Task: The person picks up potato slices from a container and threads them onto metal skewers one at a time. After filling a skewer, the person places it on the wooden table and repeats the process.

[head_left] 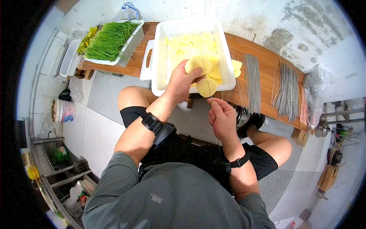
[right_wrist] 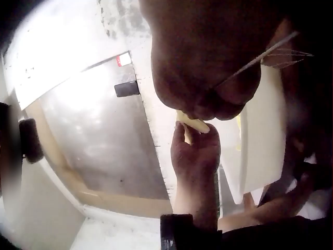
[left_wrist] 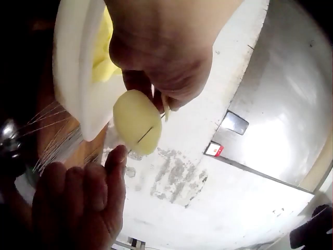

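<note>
Long green stalks (head_left: 110, 40) in a white tub (head_left: 133, 46), bucket (head_left: 65, 110) on tiled floor (head_left: 93, 131), crumpled clear bag (head_left: 317, 86)

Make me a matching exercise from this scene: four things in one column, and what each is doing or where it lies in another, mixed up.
1. Left hand
2. Long, thin green stalks
3. Right hand
4. Rows of thin grey metal skewers

A. Lying on the brown wooden bench
B. Pinching a single skewer
C. Holding round pale-yellow slices
D. In a white plastic bin

Pairs: 1-C, 2-D, 3-B, 4-A
</note>
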Demonstrator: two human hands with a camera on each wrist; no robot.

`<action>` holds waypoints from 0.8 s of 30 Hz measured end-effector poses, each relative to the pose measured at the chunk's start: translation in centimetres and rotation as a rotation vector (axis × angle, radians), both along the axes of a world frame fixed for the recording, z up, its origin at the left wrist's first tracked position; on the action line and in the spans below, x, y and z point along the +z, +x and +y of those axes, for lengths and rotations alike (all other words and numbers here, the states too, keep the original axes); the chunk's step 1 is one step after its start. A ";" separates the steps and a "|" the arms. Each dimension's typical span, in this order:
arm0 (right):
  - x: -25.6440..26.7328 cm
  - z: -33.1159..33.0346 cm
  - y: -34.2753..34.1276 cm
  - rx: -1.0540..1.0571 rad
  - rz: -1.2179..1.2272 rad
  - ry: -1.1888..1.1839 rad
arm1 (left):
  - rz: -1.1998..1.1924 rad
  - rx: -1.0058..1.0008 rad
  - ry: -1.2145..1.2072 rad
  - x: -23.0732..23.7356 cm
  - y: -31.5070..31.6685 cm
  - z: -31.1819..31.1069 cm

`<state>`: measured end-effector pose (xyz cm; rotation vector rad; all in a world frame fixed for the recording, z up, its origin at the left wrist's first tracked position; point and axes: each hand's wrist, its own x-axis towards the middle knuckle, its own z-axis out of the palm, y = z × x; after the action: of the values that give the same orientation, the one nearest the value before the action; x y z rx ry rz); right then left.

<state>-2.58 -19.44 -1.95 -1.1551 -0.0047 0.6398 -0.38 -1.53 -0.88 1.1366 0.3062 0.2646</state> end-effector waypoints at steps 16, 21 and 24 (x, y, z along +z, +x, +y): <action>-1.7 0.2 0.1 -0.043 -0.031 -0.030 | 0.067 -0.013 -0.151 -0.3 -0.1 -1.7; -1.9 0.2 0.0 -0.032 -0.112 -0.080 | 0.079 0.004 -0.173 -0.5 -0.3 -1.7; -2.0 0.2 0.1 -0.033 -0.084 -0.098 | 0.075 0.001 -0.164 -0.5 -0.4 -1.5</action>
<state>-2.49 -19.21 -3.98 -1.2735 -0.0258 0.5674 -0.76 -3.07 -1.43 0.9854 0.3879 0.1944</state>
